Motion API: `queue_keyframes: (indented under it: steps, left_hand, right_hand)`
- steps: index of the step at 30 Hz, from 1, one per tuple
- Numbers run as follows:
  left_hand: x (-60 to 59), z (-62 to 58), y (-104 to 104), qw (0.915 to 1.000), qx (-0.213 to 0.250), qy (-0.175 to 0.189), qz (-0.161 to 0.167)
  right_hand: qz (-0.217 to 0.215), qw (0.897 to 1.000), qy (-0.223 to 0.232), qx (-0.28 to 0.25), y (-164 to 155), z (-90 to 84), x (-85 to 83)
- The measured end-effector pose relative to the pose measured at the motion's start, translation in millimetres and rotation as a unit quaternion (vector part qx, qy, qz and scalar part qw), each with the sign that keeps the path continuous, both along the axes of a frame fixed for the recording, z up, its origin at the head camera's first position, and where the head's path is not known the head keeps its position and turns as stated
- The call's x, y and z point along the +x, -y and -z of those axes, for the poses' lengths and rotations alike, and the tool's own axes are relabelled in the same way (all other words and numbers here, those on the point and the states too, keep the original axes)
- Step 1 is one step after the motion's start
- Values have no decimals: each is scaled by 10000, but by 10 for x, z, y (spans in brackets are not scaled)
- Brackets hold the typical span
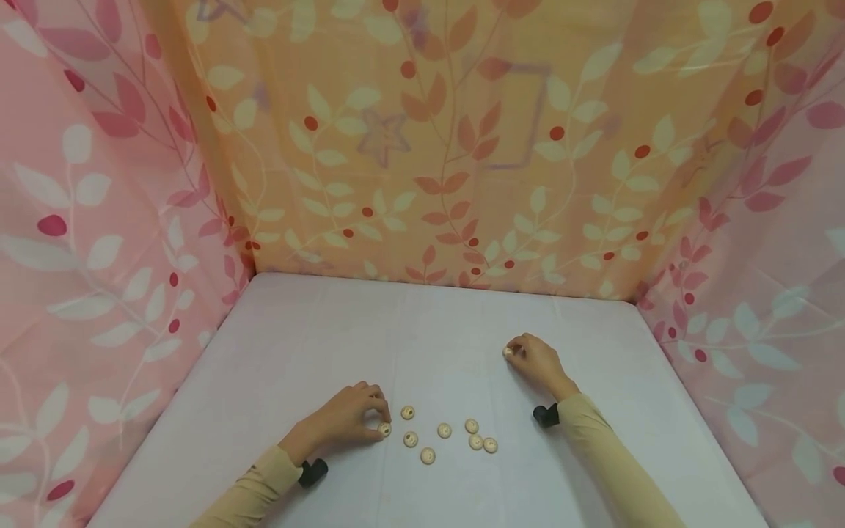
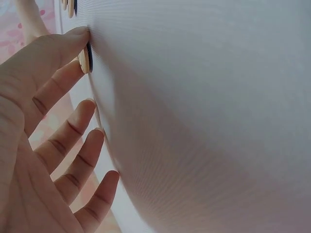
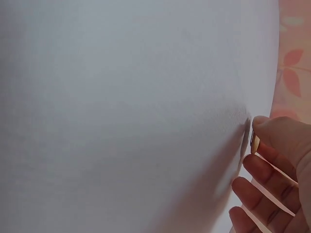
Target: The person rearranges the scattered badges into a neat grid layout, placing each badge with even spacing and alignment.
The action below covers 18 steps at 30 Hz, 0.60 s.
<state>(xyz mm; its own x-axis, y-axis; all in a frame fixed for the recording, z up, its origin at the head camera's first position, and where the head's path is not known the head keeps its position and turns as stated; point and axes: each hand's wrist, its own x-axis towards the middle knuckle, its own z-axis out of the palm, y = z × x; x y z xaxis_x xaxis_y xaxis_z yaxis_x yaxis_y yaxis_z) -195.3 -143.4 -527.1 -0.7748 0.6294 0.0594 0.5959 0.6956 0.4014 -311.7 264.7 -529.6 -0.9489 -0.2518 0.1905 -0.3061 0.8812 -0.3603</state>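
At the left end of a loose group of small round wooden discs, my left hand (image 1: 345,415) pinches one disc (image 1: 385,430) between thumb and index finger. In the left wrist view this disc (image 2: 84,60) is seen edge-on, pale with a dark underside, at the white surface; the other fingers are spread. Farther back and to the right, my right hand (image 1: 538,364) pinches another disc (image 1: 507,353) by its edges. The right wrist view shows that disc (image 3: 255,143) tilted on edge, close to the surface, with a shadow beside it. Dark marks on the discs are too small to read.
Several more discs lie between the hands, among them one in the middle (image 1: 444,430) and a touching pair (image 1: 476,441) toward the right. Patterned cloth walls (image 1: 422,147) enclose the white table (image 1: 370,330) at the back and both sides.
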Motion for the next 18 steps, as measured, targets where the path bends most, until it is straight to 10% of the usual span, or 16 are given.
queue_keyframes:
  steps: [18]
  left_hand:
    - [-33, 7, -22, 9999, -33, 133, -23]
  right_hand:
    - [210, 9998, 42, 45, 31, -1, -163]
